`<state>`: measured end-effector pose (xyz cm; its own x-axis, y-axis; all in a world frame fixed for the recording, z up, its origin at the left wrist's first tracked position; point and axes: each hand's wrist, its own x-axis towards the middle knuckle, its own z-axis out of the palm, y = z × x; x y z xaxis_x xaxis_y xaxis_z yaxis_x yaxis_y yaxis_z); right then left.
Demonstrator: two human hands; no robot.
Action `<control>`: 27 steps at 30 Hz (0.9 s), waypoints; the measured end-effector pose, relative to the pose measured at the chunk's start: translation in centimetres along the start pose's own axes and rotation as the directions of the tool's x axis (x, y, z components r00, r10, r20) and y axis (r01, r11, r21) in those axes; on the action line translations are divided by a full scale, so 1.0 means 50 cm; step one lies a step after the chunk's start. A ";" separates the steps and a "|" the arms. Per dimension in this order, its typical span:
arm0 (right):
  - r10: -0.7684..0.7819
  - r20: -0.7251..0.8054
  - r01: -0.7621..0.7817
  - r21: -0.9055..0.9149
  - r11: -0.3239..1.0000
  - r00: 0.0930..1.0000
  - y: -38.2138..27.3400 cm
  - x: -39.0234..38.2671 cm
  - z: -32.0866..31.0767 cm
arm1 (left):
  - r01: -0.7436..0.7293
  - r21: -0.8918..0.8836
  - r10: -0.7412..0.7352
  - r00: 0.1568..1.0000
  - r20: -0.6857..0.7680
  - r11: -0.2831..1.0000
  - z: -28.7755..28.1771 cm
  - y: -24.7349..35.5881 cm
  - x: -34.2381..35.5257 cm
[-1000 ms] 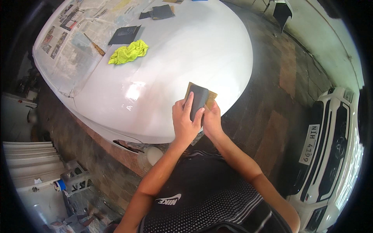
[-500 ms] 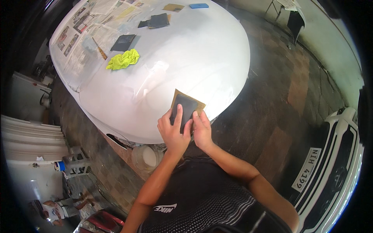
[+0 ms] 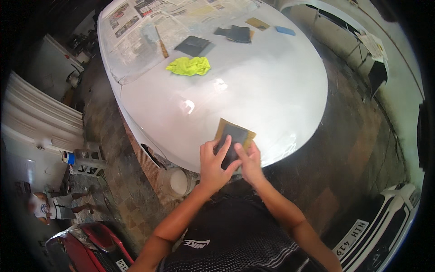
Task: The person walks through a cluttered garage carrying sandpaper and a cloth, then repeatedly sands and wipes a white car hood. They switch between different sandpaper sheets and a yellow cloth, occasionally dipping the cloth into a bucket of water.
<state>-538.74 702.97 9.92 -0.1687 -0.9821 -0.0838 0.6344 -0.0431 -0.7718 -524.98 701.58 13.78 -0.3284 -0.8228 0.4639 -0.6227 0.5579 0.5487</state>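
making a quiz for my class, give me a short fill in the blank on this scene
1. Both hands press a dark sheet of sandpaper onto the ____ car hood.
2. The crumpled cloth on the hood is bright ____.
3. Sheets of ____ cover the windshield.
4. Under the hood's front edge, a white ____ stands on the floor.

Missing words: white; yellow; newspaper; bucket

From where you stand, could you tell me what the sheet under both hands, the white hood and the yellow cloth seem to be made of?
The sheet looks like sandpaper: thin, flat, dark matte face with a tan paper border.
The white hood seems to be painted panel, probably metal; glossy, with bright reflections.
The yellow cloth looks like soft fabric, perhaps microfibre: crumpled, matte folds.
The left hand and right hand press on the sheet.
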 end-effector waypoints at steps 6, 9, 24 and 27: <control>0.093 0.161 -0.064 -0.181 0.981 0.983 0.019 0.084 0.056 | 0.645 -0.735 -0.266 0.761 0.592 0.210 -0.068 -0.194 0.112; -0.023 -0.003 0.021 -0.326 0.945 1.000 0.066 0.142 0.104 | 0.682 -0.562 -0.248 0.712 0.657 0.468 -0.071 -0.247 0.150; 0.169 0.072 -0.010 -0.896 0.443 0.983 0.310 0.264 0.323 | 0.119 0.062 -0.124 0.988 0.093 0.991 -0.131 -0.529 0.137; 0.145 0.066 0.015 -0.944 0.329 0.987 0.278 0.333 0.339 | 0.208 0.132 -0.213 0.976 0.031 0.969 -0.186 -0.553 0.150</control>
<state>-519.93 682.89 8.48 -0.0245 -0.9880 -0.1527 -0.5060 0.1440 -0.8504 -503.61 681.01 8.58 -0.2098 -0.9258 0.3145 -0.7652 0.3557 0.5367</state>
